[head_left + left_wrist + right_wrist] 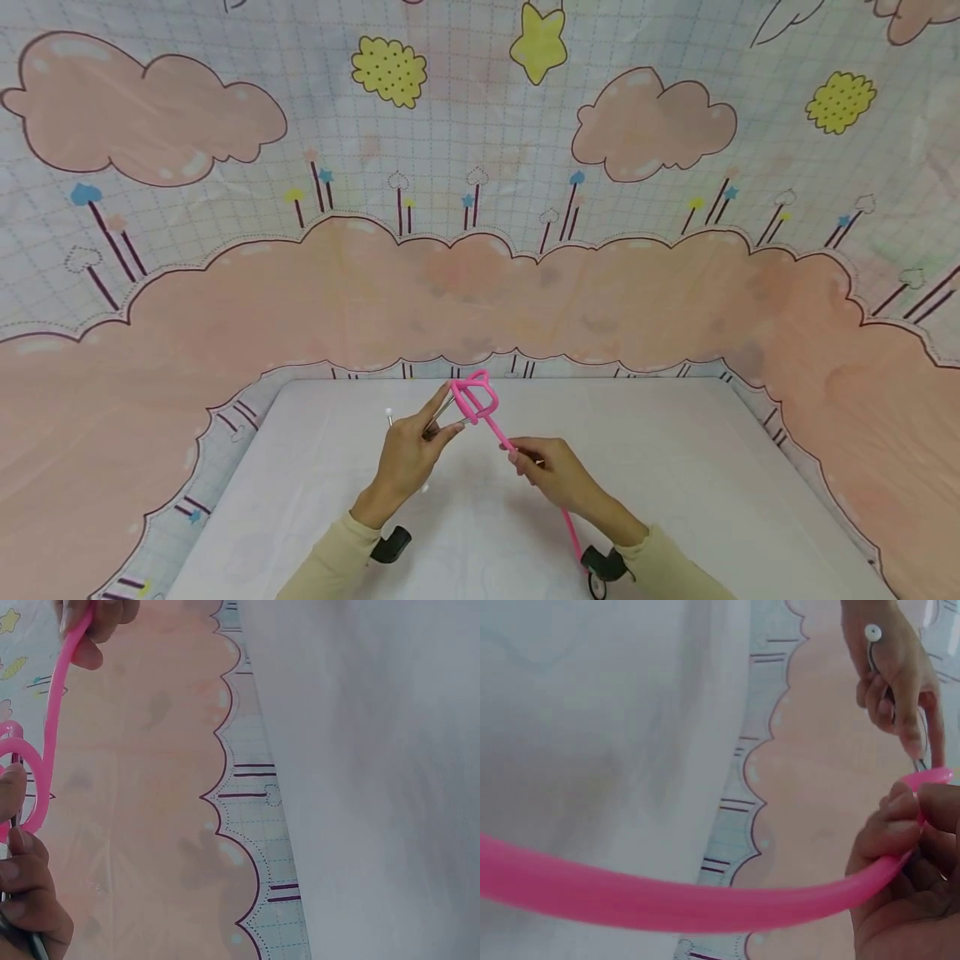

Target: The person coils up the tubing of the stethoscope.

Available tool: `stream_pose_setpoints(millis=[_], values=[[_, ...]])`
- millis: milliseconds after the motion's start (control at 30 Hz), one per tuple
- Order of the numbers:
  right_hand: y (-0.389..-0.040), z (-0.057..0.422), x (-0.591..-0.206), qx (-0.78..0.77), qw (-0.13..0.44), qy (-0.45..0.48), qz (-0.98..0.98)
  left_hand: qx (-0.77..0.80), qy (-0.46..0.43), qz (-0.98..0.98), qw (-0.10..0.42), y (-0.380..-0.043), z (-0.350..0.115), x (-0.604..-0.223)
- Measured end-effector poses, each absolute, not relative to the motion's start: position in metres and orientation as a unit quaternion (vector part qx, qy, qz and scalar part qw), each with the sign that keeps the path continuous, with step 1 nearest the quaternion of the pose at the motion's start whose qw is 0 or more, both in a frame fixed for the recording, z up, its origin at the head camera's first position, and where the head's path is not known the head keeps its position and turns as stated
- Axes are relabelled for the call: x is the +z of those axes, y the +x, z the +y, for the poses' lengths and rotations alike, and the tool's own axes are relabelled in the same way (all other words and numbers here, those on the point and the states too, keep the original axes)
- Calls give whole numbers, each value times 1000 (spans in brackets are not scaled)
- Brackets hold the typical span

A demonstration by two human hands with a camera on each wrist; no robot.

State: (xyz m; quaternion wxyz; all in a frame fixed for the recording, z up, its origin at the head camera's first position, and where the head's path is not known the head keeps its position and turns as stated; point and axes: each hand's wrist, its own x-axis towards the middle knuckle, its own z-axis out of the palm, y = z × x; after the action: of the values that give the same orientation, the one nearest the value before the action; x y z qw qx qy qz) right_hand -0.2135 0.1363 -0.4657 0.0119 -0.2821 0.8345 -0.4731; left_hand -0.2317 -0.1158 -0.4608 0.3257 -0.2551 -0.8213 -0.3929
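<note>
A stethoscope with pink tubing (480, 398) and metal ear tubes is held above the white table by both hands. My left hand (405, 454) grips the metal ear tubes (921, 763), some fingers curled round them, thumb and forefinger reaching toward the pink loops. A white eartip (873, 633) sticks out behind that hand. Beyond its fingertips the tubing is looped over itself. My right hand (551, 471) pinches the tubing just below the loops. From there the tube hangs past the right wrist to a round chestpiece (597, 586), partly hidden by the wrist camera.
The white table (300, 467) lies under both hands. A patterned cloth (525, 300) with clouds and stars surrounds it and rises behind. A black wrist camera (392, 546) sits at the left wrist, and another (603, 564) at the right.
</note>
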Motion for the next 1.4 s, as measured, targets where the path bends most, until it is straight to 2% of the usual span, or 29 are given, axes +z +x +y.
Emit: stream_pose_setpoints(millis=[367,1033,1400], values=[[-197,129,-457,-390,-77,-343,851,-380,-241,-831,327,-229,-113,-459],[-191,143,-432,-340,-130,-374,853,-328,-238,-854,327,-225,-111,-458],[-196,152,-417,-312,-120,-411,848,-326,-251,-856,314,-223,-108,-456]])
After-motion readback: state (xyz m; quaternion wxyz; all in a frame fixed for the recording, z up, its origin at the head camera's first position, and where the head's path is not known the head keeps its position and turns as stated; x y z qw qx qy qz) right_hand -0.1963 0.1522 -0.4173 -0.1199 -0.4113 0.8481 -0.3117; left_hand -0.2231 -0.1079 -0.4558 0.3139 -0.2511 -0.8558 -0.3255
